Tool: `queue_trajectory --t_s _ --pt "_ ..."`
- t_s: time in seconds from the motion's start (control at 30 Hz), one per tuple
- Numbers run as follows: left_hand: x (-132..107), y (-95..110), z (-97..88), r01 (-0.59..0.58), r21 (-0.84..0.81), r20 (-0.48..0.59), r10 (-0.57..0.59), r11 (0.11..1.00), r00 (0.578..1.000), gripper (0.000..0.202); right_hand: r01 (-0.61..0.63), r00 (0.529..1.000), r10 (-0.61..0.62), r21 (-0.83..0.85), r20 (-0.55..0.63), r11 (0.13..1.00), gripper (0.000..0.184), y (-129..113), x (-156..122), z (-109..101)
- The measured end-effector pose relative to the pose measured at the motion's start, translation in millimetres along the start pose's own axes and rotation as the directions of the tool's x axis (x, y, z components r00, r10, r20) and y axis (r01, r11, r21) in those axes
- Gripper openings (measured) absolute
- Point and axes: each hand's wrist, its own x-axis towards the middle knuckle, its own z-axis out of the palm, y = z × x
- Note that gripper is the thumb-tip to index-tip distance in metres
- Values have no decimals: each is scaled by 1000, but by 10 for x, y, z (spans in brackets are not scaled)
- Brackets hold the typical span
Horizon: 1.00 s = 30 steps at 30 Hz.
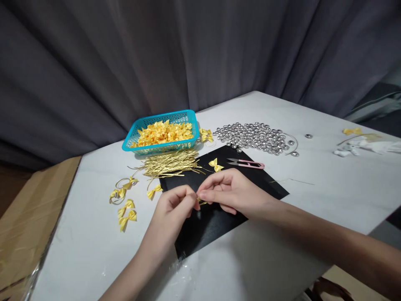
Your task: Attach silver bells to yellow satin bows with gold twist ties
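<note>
Pinching a glossy yellow bow [202, 202], both hands' grips [196, 200] closed over black mat [216, 221]

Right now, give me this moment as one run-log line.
left hand: pinching small gold piece | right hand: pinching same piece | over: black sheet | nearby: yellow bow, pink snips

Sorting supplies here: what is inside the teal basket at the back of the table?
The teal basket is heaped with yellow ribbon bows, filling it to the rim. Whatever lies beneath the top layer is covered.
</note>
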Motion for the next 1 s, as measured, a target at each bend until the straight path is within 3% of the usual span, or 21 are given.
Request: queue_trajectory --t_s 0.4,0.73,1.0 --pt "21 0 9 -12 -1 -70 12 1000 997 21 32 999 -33 -39 -10 999 22 17 8 -2" --pt "-17 35 33 -110 54 -63 114 992 992 25 93 995 -94 -17 -19 995 21 61 27 -41" --pt "-19 38 35 -99 69 -61 103 993 993 27 89 996 -90 -77 0 993 24 21 14 -63"
